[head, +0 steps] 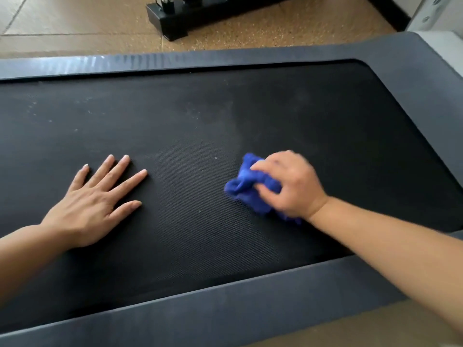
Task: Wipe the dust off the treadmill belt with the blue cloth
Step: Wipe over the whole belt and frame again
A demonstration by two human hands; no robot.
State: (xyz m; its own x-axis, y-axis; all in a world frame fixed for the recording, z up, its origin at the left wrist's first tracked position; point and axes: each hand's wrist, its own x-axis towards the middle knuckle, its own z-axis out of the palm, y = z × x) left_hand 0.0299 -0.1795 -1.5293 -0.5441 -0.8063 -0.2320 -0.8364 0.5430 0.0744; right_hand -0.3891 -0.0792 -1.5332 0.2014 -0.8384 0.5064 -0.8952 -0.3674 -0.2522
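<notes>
The black treadmill belt [200,116] fills most of the head view, with pale dust specks toward its far left and a faint greyish haze near the far middle. My right hand [290,184] grips the bunched blue cloth [246,186] and holds it down on the belt, right of centre. My left hand [92,201] lies flat on the belt at the left, palm down with fingers spread and straight. Part of the cloth is hidden under my right hand.
Grey side rails frame the belt: one along the far edge [225,58], one along the near edge [225,301], and a rounded end at the right [426,78]. Beyond lies tan floor with a black metal base [170,18] standing on it.
</notes>
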